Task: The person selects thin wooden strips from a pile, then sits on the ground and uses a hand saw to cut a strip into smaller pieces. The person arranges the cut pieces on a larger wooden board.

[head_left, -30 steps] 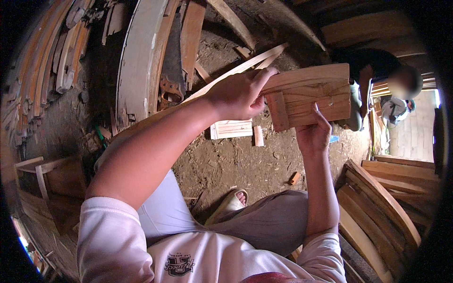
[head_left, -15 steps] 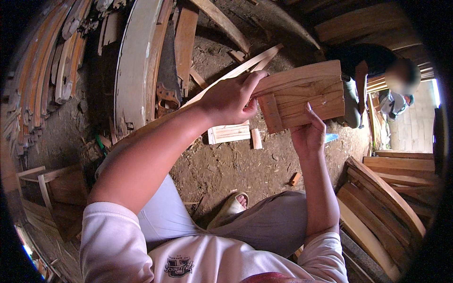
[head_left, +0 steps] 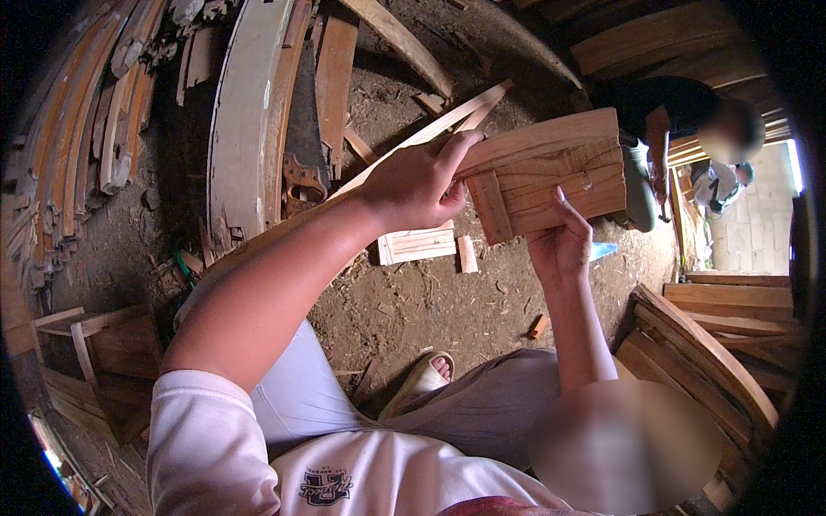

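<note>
Along the far left, I list: stacked boards point(head_left: 64, 146), long and rough. Next, one white plank point(head_left: 245, 120), lying lengthwise. Beside it, one saw point(head_left: 303, 120), wooden handle toward me.

Left hand point(head_left: 413, 185): back of the hand facing my view, digits curled closed on the left end of the wooden panel point(head_left: 572, 159); the underside of this grip is hidden from me. On the ground below, one pale panel point(head_left: 419, 244) and one small strip point(head_left: 467, 254), then one orange block point(head_left: 539, 326).

Wooden panel: held up above the ground between both hands, slightly tilted, crosspiece point(head_left: 489, 206) near its left end. Right hand point(head_left: 559, 254): thumb on the face, gripping the lower edge; I cannot see its other fingers.

Farther right: one blue piece point(head_left: 604, 250), one co-worker point(head_left: 667, 103), curved planks point(head_left: 705, 353).
</note>
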A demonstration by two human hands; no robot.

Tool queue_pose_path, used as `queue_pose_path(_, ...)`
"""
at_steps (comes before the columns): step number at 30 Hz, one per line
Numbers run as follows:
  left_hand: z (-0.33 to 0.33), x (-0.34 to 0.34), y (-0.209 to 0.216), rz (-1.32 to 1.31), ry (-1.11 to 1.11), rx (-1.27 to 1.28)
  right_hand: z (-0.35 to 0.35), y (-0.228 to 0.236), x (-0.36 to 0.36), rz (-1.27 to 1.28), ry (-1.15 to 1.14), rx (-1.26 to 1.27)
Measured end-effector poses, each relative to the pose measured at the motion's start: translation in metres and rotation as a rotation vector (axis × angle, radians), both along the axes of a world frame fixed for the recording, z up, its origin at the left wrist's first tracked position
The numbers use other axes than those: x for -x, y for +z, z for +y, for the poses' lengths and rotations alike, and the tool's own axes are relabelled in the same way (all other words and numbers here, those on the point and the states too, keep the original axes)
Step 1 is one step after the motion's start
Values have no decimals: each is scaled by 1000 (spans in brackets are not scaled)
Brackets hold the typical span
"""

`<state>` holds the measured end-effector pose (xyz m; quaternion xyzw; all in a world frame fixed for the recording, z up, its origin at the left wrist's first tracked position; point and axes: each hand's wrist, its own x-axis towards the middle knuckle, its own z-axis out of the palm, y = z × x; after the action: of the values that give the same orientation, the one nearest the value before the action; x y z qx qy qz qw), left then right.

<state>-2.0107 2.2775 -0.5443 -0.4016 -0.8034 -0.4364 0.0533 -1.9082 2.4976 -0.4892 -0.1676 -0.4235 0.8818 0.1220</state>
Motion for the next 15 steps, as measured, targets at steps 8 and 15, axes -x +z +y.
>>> queue_pose_path(8,3,1,-2,63,14,-46,1,0,0,-28,-15,24)
queue_pose_path(15,3,1,1,-32,-2,35,2,1,-2,-23,4,18)
